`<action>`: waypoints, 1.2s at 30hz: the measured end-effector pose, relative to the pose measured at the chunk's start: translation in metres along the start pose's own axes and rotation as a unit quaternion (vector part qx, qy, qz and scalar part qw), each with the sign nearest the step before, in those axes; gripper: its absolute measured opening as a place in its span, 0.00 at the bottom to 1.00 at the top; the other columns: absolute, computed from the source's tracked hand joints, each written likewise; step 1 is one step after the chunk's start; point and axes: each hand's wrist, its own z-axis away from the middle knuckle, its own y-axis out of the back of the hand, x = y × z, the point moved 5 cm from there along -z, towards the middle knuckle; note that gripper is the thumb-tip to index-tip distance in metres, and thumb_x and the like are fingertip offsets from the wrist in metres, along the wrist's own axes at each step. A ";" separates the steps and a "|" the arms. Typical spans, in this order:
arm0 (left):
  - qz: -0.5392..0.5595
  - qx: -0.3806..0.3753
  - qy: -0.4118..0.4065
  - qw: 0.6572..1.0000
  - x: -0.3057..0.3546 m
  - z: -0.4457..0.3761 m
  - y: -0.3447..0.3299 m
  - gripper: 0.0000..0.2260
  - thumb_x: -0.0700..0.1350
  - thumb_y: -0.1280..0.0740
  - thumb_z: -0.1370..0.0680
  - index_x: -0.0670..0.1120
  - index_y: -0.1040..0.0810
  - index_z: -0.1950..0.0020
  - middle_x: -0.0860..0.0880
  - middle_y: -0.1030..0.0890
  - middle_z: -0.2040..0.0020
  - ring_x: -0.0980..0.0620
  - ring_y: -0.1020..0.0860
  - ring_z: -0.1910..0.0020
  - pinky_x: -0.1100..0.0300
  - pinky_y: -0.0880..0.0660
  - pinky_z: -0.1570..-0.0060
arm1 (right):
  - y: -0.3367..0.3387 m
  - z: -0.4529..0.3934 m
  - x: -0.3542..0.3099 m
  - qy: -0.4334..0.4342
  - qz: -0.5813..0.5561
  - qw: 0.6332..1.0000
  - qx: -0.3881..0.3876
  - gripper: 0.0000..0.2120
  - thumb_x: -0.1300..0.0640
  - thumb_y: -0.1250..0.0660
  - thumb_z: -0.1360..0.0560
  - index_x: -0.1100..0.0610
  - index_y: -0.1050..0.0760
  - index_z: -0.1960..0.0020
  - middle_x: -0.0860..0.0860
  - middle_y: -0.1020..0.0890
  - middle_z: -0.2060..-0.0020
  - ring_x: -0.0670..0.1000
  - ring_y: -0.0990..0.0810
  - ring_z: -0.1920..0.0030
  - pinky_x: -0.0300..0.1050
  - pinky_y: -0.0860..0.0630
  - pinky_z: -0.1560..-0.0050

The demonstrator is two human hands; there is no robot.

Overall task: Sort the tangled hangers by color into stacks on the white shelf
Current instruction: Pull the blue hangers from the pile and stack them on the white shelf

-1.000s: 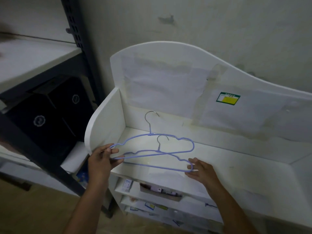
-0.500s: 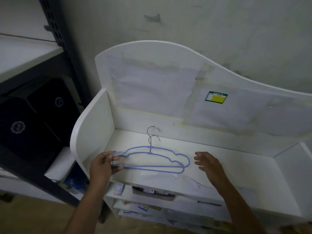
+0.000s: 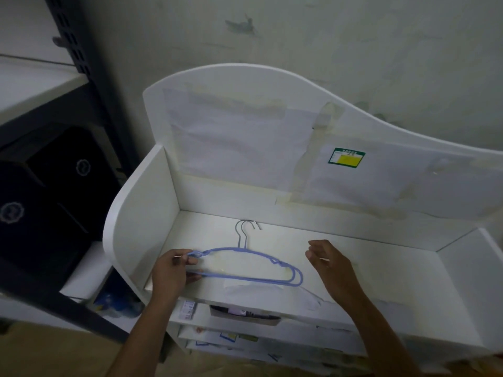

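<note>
Head view shows your left hand (image 3: 174,270) pinching the left ends of two blue hangers (image 3: 245,265) lying on the white shelf (image 3: 381,270); your right hand (image 3: 326,261) hovers open, empty. They look light, stiff, snag-prone; take hold at the shoulders.

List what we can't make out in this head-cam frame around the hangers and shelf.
- Blue hangers, head view: left ends covered by the left hand; whether more than two are stacked cannot be told.
- Green-yellow label: print too small to read.
- White shelf: right end cut off by the frame edge.
- Lower shelves: contents dim, partly behind the forearms.
- Right hand: holds nothing; palm side unseen.
</note>
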 end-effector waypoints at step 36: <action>-0.403 0.020 -0.191 0.895 0.016 -0.027 0.010 0.11 0.28 0.34 0.27 0.39 0.16 0.52 0.42 0.18 0.53 0.43 0.19 0.56 0.57 0.25 0.55 | -0.069 -0.016 0.006 0.001 0.233 0.972 -0.026 0.10 0.61 0.30 0.25 0.55 0.29 0.62 0.51 0.22 0.63 0.48 0.23 0.63 0.38 0.27 0.64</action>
